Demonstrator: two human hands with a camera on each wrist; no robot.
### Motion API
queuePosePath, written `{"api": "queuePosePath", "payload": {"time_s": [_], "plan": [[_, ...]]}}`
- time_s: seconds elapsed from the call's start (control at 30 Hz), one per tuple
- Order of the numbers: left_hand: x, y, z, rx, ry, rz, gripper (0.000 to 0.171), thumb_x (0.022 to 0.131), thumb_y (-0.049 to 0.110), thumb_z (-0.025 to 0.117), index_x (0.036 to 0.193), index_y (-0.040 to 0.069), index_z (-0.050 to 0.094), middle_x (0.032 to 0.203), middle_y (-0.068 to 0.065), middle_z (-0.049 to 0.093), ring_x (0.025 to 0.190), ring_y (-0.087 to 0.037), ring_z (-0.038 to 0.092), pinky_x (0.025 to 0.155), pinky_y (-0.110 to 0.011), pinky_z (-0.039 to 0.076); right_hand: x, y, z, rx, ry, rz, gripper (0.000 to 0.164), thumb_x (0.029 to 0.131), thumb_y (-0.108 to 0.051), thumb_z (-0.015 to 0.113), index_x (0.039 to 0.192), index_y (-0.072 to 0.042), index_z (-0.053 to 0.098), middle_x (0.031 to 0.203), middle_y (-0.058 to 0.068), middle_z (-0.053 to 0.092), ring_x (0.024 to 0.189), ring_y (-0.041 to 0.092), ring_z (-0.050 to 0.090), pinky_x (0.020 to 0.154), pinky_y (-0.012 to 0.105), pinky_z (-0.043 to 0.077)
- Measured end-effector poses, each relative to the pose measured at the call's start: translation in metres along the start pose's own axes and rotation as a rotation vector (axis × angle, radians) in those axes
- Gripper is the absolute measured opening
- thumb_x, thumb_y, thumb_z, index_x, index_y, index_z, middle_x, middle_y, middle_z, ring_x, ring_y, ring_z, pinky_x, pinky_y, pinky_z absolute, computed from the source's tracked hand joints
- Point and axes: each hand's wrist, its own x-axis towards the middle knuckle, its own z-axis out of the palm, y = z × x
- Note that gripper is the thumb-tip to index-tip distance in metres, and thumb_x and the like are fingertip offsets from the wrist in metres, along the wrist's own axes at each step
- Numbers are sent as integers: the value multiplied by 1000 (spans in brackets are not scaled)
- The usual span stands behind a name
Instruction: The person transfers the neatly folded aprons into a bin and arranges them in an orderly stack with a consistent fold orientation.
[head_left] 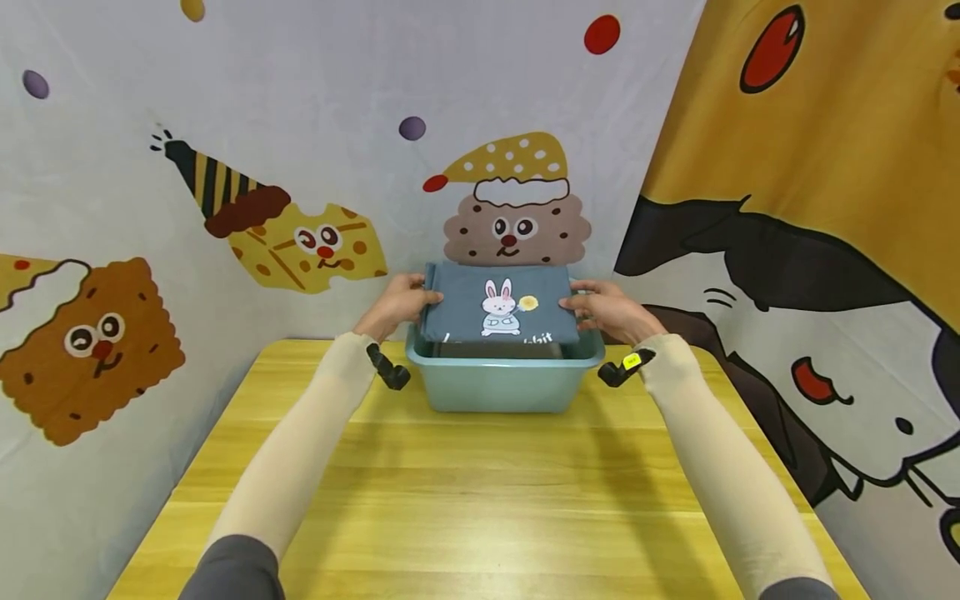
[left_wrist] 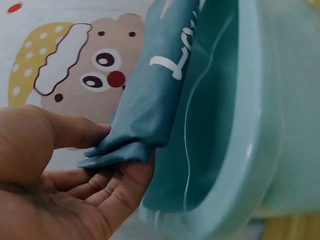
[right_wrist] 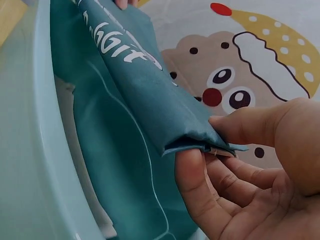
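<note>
A folded blue-grey cloth item [head_left: 465, 308] with a white rabbit print is held, tilted, over the light-green plastic basin [head_left: 498, 387]. My left hand [head_left: 399, 304] pinches its left edge, thumb on top and fingers beneath, as the left wrist view shows on the folded cloth [left_wrist: 145, 115]. At the opposite edge my right hand [head_left: 606, 310] grips it the same way; in the right wrist view the cloth's [right_wrist: 165, 105] folded layers show above the fingers. White lettering runs along the near fold. Below it, a dark grey-brown area [head_left: 498, 351] shows inside the basin; its kind is unclear.
The basin stands near the far edge of a yellow wood-grain table [head_left: 487, 500]. Close behind it hangs a pale cloth backdrop [head_left: 315, 108] with cartoon figures, and a yellow one [head_left: 720, 142] is at the right. Both forearms reach across the table's sides.
</note>
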Motion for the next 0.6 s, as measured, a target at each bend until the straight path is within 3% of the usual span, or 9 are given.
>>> {"api": "queuePosePath", "payload": {"time_s": [0.13,0.27,0.47,0.6], "plan": [[-6,-2,-2,162,80,69,63,102,21,61,157,3,37,117,-20,65,82,-29,67,77,-39,59,-1,1,-2,-123,65,-14,69,104,-27,60,161,-6,27,155,24,44,135,41,53,104,46,55],[-11,-8,-6,277,160,131,57,102,24,59,153,4,42,123,-20,66,104,-34,66,87,-46,57,-7,4,-4,-243,132,-27,63,104,-32,60,157,-8,36,157,24,43,131,42,57,105,50,53],[-15,-20,-12,318,136,224,61,104,37,59,153,5,42,145,-24,54,130,-40,55,102,-56,51,-13,11,-2,-379,152,-110,59,103,-40,60,152,-12,44,156,19,46,140,40,49,111,56,47],[-17,-28,-11,396,128,306,70,102,49,58,155,7,40,154,-20,47,141,-40,46,112,-60,43,-16,18,-1,-492,163,-181,64,102,-49,59,154,-15,45,157,18,45,143,41,45,111,58,45]]}}
